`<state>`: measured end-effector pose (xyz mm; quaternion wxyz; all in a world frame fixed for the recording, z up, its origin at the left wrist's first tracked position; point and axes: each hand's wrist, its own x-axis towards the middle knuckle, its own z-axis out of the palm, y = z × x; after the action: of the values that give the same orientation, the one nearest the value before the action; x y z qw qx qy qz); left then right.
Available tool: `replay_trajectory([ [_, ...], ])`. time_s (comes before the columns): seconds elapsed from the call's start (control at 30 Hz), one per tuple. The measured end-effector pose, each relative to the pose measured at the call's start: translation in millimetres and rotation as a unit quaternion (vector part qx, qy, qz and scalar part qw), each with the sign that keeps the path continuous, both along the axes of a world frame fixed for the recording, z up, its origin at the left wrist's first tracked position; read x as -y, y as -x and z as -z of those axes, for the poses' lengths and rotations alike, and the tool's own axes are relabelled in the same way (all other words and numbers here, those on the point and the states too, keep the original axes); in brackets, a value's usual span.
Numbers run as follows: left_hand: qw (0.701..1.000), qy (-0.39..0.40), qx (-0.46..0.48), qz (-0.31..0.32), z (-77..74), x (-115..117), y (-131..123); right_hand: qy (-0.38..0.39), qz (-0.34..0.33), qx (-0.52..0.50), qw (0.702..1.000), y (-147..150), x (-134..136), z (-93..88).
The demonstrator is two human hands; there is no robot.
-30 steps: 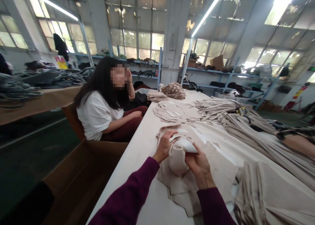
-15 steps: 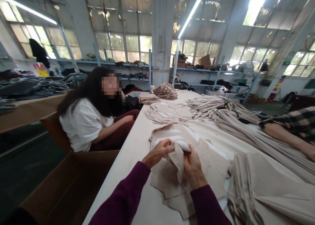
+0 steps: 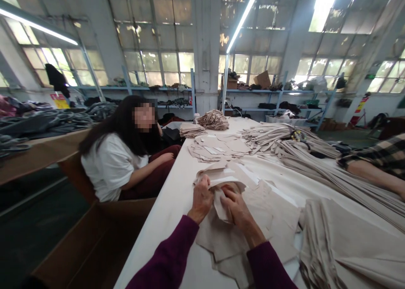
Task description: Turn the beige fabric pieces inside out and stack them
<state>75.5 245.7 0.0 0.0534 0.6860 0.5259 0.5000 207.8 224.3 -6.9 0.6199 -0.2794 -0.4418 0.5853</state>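
Note:
Both my hands work a small beige fabric piece (image 3: 220,204) over a flat stack of cut beige pieces (image 3: 272,221) on the white table (image 3: 171,204). My left hand (image 3: 202,198) is closed, pinching the piece's upper left edge. My right hand (image 3: 236,206) grips the same piece from the right, fingers curled over it. Purple sleeves cover both my forearms. A white strip (image 3: 226,180) lies on the pieces just beyond my fingers.
A seated person in a white shirt (image 3: 110,166) faces the table's left side. A brown cardboard box (image 3: 104,234) stands at lower left. Piles of beige cut pieces (image 3: 221,147) and long strips (image 3: 316,162) cover the table; another person's arm (image 3: 373,175) rests at right.
My hands have lowered and drawn together on the fabric piece, which was held up and unfolded before and is now bunched small between them. The view shifted slightly.

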Motion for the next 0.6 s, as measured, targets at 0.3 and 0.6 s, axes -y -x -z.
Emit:
replay_trajectory([
  [0.3,0.988,0.105,-0.033,0.108,-22.2,14.5,-12.3,-0.046,0.089,0.186,0.978,-7.7,-2.0,11.0],
  [0.6,0.967,0.050,-0.047,0.245,-45.2,27.9,-10.4,0.005,0.004,-0.017,1.000,-24.3,-1.6,-8.2],
])
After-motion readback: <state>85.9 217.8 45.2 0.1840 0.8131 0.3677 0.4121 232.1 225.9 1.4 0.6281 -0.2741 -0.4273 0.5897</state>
